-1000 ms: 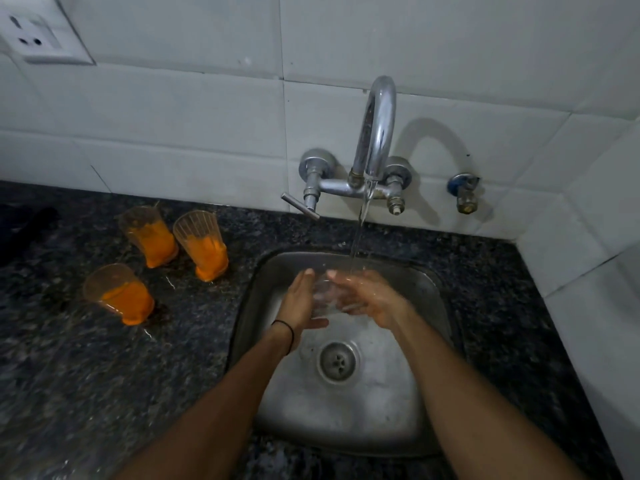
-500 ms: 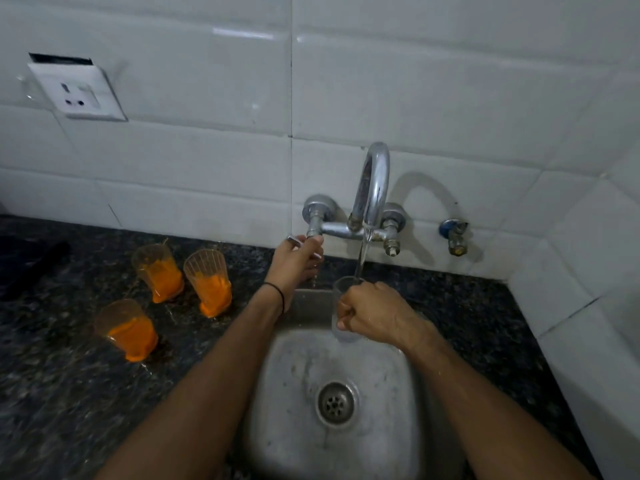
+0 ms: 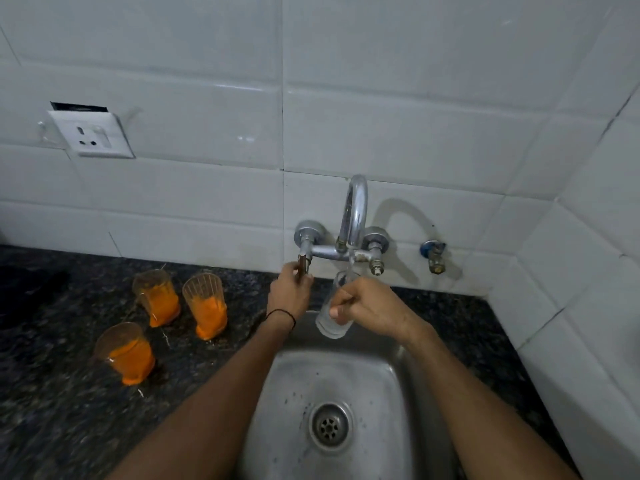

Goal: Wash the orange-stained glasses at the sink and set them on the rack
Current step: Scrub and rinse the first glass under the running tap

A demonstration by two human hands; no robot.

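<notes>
My right hand (image 3: pixel 372 308) grips a clear glass (image 3: pixel 331 322) upright under the chrome tap spout (image 3: pixel 354 216), above the back of the steel sink (image 3: pixel 394 379). A thin stream of water falls into the glass. My left hand (image 3: pixel 289 294) is closed on the tap's left lever handle (image 3: pixel 303 263). Three orange-stained glasses stand on the dark counter left of the sink: one at the back left (image 3: pixel 156 297), one beside it (image 3: pixel 205 308), one nearer to me (image 3: pixel 126 353). No rack is in view.
The dark speckled granite counter (image 3: pixel 52 393) surrounds the sink. White tiled walls rise behind and at the right. A wall socket (image 3: pixel 90 135) sits upper left, a small side valve (image 3: pixel 433 256) right of the tap. The drain (image 3: pixel 329 426) lies mid-basin.
My left hand left the glass and rose to the tap's left handle. My right hand lifted the glass up under the spout. The view tilted upward.
</notes>
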